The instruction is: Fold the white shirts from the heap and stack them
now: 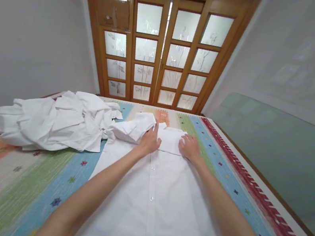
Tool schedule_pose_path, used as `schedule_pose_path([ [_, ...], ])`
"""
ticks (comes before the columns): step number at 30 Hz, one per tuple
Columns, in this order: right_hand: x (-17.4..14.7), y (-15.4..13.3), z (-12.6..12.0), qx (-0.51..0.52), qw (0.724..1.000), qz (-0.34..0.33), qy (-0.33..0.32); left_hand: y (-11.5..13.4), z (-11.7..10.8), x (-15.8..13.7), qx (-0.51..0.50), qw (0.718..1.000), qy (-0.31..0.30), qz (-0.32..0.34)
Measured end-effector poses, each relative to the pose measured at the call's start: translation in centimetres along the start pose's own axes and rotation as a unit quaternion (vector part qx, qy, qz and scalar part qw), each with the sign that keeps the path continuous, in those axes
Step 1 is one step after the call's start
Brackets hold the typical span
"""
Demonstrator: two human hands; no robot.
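A white button-up shirt (173, 201) lies spread in front of me, its button strip running up the middle. The far end is turned over into a flat folded band (168, 141). My left hand (150, 140) is closed on the bunched fabric left of the strip, with some fingers hidden by cloth. At the right end of the band, my right hand (189, 146) pinches the folded edge. Loose raised cloth (133, 126), apparently a sleeve of the shirt, lies crumpled to the left of my left hand.
A heap of crumpled white clothes (57, 121) rests on the left. Beneath everything is a striped, multicoloured cloth (35, 178). A greenish panel (278, 154) stands along the right side. Wooden doors with glass panes (162, 50) close off the far end, between pale walls.
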State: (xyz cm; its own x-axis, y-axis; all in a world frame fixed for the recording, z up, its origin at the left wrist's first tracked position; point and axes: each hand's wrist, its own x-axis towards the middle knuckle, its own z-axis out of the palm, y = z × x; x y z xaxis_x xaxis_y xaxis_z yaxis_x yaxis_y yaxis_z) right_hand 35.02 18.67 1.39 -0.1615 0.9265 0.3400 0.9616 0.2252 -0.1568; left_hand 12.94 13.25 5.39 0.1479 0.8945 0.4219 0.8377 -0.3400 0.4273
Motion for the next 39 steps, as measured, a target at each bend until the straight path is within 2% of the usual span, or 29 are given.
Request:
schedule_pose_path([
  [2,0.2,-0.8,-0.9,0.131,0.991,0.02,-0.018,0.2,1.9,-1.0,0.0,0.991,-0.132,0.027],
  [3,0.2,-1.3,-1.4,0.213,0.975,0.049,-0.047,0.1,2.5,-1.5,0.002,0.981,-0.185,0.05],
  [5,0.0,-2.4,-2.2,0.376,0.909,0.124,-0.133,-0.1,3.0,-2.5,0.015,0.966,-0.24,0.098],
  [7,-0.3,-3.5,-2.8,0.49,0.825,0.181,-0.216,-0.3,2.8,-3.3,0.027,0.964,-0.226,0.135],
  [8,-0.5,-4.0,-3.0,0.522,0.793,0.195,-0.245,-0.5,2.5,-3.7,0.032,0.967,-0.206,0.147],
  [9,-0.6,-4.6,-3.1,0.542,0.772,0.201,-0.265,-0.6,2.2,-4.0,0.036,0.97,-0.184,0.154],
  [11,-0.8,-5.7,-3.2,0.561,0.752,0.202,-0.283,-1.2,1.4,-4.3,0.054,0.977,-0.133,0.155],
  [14,-0.9,-7.4,-3.0,0.568,0.746,0.204,-0.283,-2.9,-0.4,-4.3,0.116,0.983,-0.023,0.138],
  [17,-0.8,-8.9,-2.5,0.563,0.756,0.214,-0.257,-5.8,-2.5,-4.1,0.193,0.973,0.067,0.106],
  [21,-0.5,-10.0,-1.5,0.546,0.789,0.201,-0.198,-10.1,-4.7,-4.9,0.257,0.958,0.116,0.044],
  [24,0.0,-10.0,-0.8,0.542,0.801,0.183,-0.177,-12.5,-5.7,-6.1,0.264,0.953,0.147,-0.002],
  [26,0.6,-9.7,-0.5,0.553,0.793,0.202,-0.16,-13.6,-6.1,-6.8,0.237,0.96,0.144,-0.029],
  [30,1.9,-8.6,-0.4,0.579,0.756,0.287,-0.106,-14.5,-6.4,-7.7,0.181,0.977,0.092,-0.061],
  [35,2.5,-6.8,-0.2,0.563,0.752,0.335,-0.074,-14.2,-6.6,-7.9,0.158,0.978,0.076,-0.109],
  [36,2.5,-6.5,0.0,0.557,0.755,0.338,-0.071,-14.1,-6.6,-8.0,0.154,0.979,0.075,-0.112],
  [37,2.4,-6.2,0.1,0.541,0.769,0.333,-0.062,-14.1,-6.6,-8.0,0.15,0.98,0.075,-0.108],
  [39,2.0,-5.9,0.5,0.471,0.836,0.281,-0.018,-14.1,-6.6,-8.1,0.147,0.983,0.073,-0.087],
])
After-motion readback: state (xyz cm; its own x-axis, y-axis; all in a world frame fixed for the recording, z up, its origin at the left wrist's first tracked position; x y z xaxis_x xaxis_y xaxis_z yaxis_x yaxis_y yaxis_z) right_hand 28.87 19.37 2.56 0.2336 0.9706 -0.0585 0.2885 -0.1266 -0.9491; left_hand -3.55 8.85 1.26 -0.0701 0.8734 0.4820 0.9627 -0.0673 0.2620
